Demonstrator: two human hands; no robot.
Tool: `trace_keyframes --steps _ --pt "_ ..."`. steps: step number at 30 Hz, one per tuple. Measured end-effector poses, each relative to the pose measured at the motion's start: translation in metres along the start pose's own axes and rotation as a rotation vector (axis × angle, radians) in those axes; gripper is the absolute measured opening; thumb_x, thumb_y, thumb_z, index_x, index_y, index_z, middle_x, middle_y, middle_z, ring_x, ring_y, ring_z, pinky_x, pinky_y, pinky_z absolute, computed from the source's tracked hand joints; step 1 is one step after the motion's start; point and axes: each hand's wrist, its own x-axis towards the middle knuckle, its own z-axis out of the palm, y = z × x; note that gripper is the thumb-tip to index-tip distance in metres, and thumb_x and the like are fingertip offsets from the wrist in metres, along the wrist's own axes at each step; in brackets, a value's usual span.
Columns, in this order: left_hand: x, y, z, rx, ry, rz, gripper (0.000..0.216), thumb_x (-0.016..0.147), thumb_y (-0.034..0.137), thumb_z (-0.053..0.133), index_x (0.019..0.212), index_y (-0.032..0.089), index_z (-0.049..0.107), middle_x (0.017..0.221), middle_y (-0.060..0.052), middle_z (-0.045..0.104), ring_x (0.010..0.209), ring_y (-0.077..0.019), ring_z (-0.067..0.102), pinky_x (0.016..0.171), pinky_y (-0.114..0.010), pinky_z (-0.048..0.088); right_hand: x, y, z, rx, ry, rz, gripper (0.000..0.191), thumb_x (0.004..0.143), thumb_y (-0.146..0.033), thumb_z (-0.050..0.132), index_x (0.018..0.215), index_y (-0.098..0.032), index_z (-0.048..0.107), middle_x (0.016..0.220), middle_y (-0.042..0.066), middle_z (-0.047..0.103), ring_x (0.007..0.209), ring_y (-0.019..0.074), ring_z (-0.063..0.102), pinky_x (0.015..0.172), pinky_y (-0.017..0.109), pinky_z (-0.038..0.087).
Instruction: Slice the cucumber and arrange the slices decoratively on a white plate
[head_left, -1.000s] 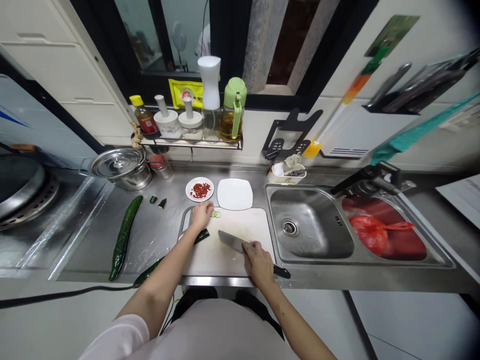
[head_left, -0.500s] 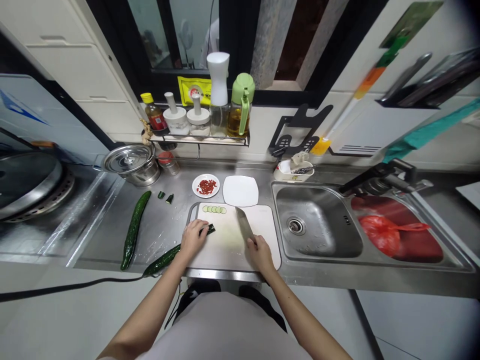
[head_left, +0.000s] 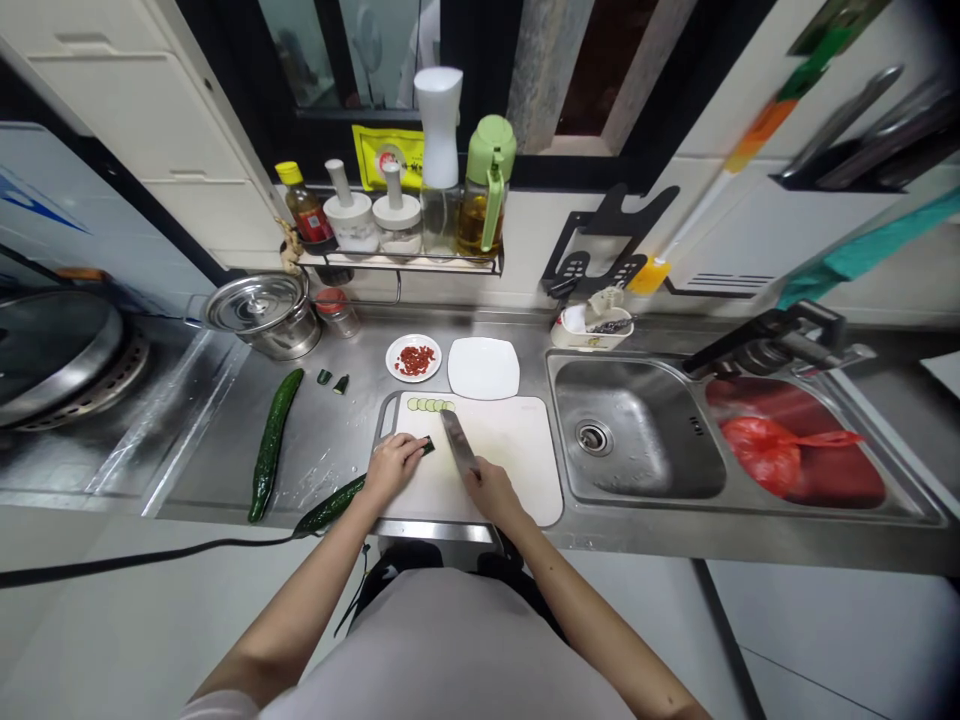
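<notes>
- On the board [head_left: 517,450], toward its left, lies the far part of the cucumber [head_left: 334,507]; the near part appears to extend onto the counter [head_left: 202,470]. Its tip projects past the left hand [head_left: 395,466], evidently to leave it exposed to the knife [head_left: 459,440].
- Left hand: fingers bent and closed down over the cucumber, presumably to steady it.
- Right hand [head_left: 495,492]: fingers wrapped round the knife handle; blade angled up-left, just beside the tip. Whether it touches the slices [head_left: 427,405] cannot be determined.
- Slices: overlapping row at the board's far edge, probably grouped to keep them together.
- White plate [head_left: 484,368]: directly beyond the board, presumably for easy reach.
</notes>
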Motion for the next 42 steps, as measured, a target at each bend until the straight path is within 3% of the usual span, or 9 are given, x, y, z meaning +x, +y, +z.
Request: trace_keyframes --steps 5,11,25,34,42 --pt "-0.002 -0.002 0.000 0.010 0.023 0.040 0.033 0.096 0.035 0.045 0.117 0.028 0.070 0.105 -0.007 0.067 0.099 -0.0190 0.058 0.091 -0.033 0.047 0.001 -0.022 0.005 -0.226 -0.050 0.013 0.019 0.094 -0.019 0.039 0.103 -0.015 0.056 0.081 0.006 0.064 0.071 0.0162 0.058 0.060 0.024 0.032" --pt "-0.001 -0.006 0.000 0.040 0.020 0.078 0.034 0.097 0.033 0.043 0.117 0.029 0.069 0.105 -0.006 0.067 0.098 -0.0182 0.058 0.089 -0.031 0.047 0.004 -0.039 0.012 -0.308 -0.091 0.001 0.024 0.097 -0.020 0.035 0.111 -0.014 0.053 0.087 0.010 0.066 0.077 0.0188 0.063 0.062 0.026 0.038" --pt "0.000 -0.011 0.005 0.071 0.129 0.184 0.030 0.096 0.027 0.047 0.113 0.029 0.071 0.099 -0.005 0.067 0.093 -0.0167 0.059 0.081 -0.029 0.048 0.004 -0.053 0.019 -0.310 -0.141 0.013 0.026 0.098 -0.018 0.033 0.114 -0.012 0.052 0.095 0.014 0.068 0.092 0.0220 0.067 0.076 0.030 0.046" --pt "0.000 -0.014 0.007 0.066 0.130 0.191 0.029 0.096 0.027 0.047 0.113 0.029 0.071 0.097 -0.005 0.066 0.092 -0.0166 0.059 0.083 -0.030 0.049 0.003 -0.058 0.018 -0.304 -0.170 0.021 0.025 0.095 -0.014 0.033 0.114 -0.012 0.051 0.097 0.015 0.068 0.096 0.0241 0.067 0.078 0.031 0.047" --pt "0.000 -0.009 0.003 0.054 0.123 0.182 0.029 0.096 0.030 0.047 0.111 0.029 0.072 0.096 -0.005 0.067 0.091 -0.0164 0.058 0.082 -0.030 0.048 0.005 -0.059 0.023 -0.342 -0.200 0.011 0.041 0.090 -0.007 0.038 0.130 -0.013 0.041 0.098 0.015 0.068 0.096 0.0237 0.068 0.077 0.030 0.048"
